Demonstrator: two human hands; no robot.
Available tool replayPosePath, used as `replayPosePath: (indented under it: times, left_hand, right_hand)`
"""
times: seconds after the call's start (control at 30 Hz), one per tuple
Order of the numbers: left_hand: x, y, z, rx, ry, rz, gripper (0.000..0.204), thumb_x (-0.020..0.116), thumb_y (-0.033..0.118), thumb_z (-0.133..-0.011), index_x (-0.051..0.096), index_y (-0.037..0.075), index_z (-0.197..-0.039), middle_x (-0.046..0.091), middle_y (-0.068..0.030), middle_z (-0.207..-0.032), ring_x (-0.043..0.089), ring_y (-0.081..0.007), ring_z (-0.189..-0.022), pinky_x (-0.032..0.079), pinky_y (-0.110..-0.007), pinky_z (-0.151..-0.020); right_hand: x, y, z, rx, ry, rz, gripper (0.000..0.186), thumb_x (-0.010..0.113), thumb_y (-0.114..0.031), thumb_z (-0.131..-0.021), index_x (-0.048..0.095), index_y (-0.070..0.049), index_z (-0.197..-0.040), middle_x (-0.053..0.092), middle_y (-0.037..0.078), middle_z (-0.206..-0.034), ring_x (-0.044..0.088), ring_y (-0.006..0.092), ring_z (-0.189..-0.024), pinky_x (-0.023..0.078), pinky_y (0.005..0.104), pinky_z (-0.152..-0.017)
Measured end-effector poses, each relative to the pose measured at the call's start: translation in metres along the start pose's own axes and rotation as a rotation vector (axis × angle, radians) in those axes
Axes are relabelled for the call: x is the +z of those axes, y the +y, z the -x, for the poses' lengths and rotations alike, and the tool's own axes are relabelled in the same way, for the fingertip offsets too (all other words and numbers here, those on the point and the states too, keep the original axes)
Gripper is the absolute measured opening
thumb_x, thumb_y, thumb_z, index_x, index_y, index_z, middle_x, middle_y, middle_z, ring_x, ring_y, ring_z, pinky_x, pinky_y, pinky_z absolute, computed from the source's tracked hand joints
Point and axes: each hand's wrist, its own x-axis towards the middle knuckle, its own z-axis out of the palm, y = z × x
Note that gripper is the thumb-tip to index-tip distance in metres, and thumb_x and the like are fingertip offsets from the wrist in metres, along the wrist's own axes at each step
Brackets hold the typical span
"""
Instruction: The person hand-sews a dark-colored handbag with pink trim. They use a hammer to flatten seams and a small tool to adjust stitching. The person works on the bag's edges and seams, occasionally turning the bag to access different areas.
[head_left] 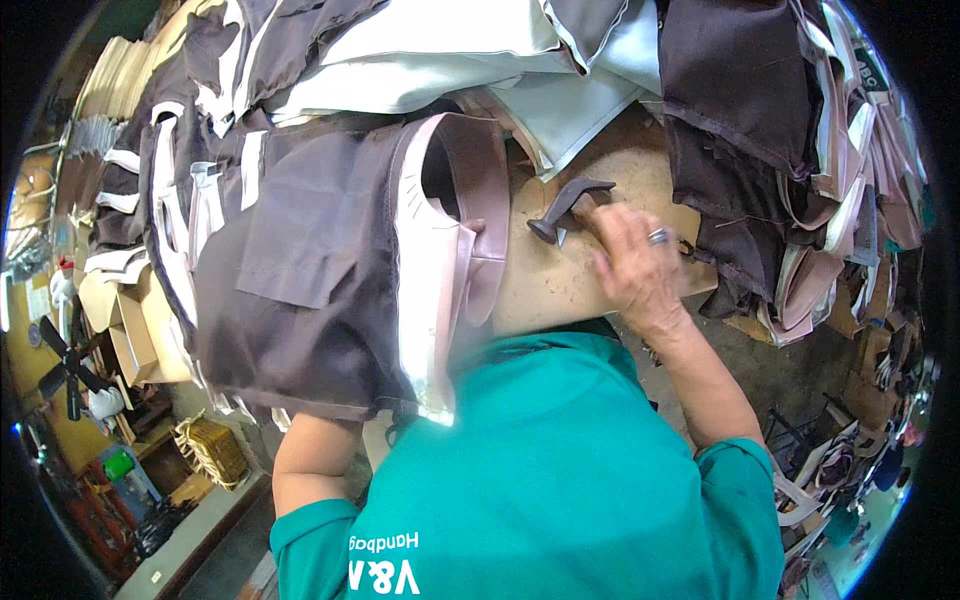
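My right hand, with a ring on one finger, is closed round the handle of a hammer. The dark metal hammer head lies low over a tan work board, pointing toward the bag body. A large dark brown fabric bag body with a white and pink edge band lies to the left of the hammer. The band curves open, and pink lining shows inside. My left forearm goes up under the near edge of the bag body, which hides my left hand completely.
Brown fabric pieces hang in a pile at the right, with pink-edged parts below. Pale blue-white sheets cover the far side. More white-edged brown pieces stack up at the left. A wicker basket stands lower left, near a black fan.
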Motion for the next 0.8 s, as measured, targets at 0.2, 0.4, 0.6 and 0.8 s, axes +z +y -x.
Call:
replayPosePath:
  times: [0.2, 0.4, 0.6, 0.8]
  left_hand:
    - [0.013, 0.002, -0.002, 0.058, 0.060, 0.056, 0.020, 0.065, 0.009, -0.071, 0.059, 0.006, -0.090, 0.053, -0.0079, -0.108, 0.049, -0.0271, -0.099, 0.039, -0.038, -0.085]
    - [0.022, -0.001, 0.002, 0.062, 0.111, 0.080, 0.021, 0.064, 0.007, -0.073, 0.057, 0.005, -0.093, 0.051, -0.0090, -0.113, 0.047, -0.0267, -0.103, 0.039, -0.038, -0.087]
    - [0.021, 0.005, 0.014, 0.039, 0.123, 0.181, 0.022, 0.063, 0.006, -0.074, 0.056, 0.004, -0.095, 0.049, -0.0100, -0.118, 0.046, -0.0262, -0.107, 0.038, -0.037, -0.089]
    - [0.029, 0.004, 0.026, 0.033, 0.168, 0.232, 0.024, 0.062, 0.004, -0.075, 0.055, 0.002, -0.098, 0.047, -0.0111, -0.123, 0.044, -0.0258, -0.111, 0.038, -0.036, -0.091]
  right_hand:
    - [0.002, 0.012, -0.007, 0.163, -0.145, 0.018, 0.036, 0.067, -0.019, -0.066, 0.051, -0.005, -0.094, 0.051, 0.008, -0.086, 0.054, 0.0226, -0.079, 0.044, 0.0360, -0.068]
    - [-0.007, 0.007, -0.036, 0.000, 0.007, -0.025, 0.027, 0.057, -0.009, -0.072, 0.054, -0.010, -0.098, 0.050, 0.003, -0.074, 0.054, 0.0201, -0.056, 0.046, 0.0303, -0.051]
    - [-0.001, -0.005, -0.038, -0.112, 0.243, -0.037, 0.049, 0.055, -0.012, -0.071, 0.053, -0.018, -0.119, 0.046, 0.001, -0.069, 0.047, 0.0149, -0.048, 0.042, 0.0270, -0.044]
    - [-0.010, -0.013, -0.037, -0.040, 0.129, 0.063, 0.048, 0.054, -0.015, -0.072, 0.053, -0.023, -0.120, 0.042, 0.000, -0.065, 0.046, 0.0142, -0.048, 0.041, 0.0276, -0.045]
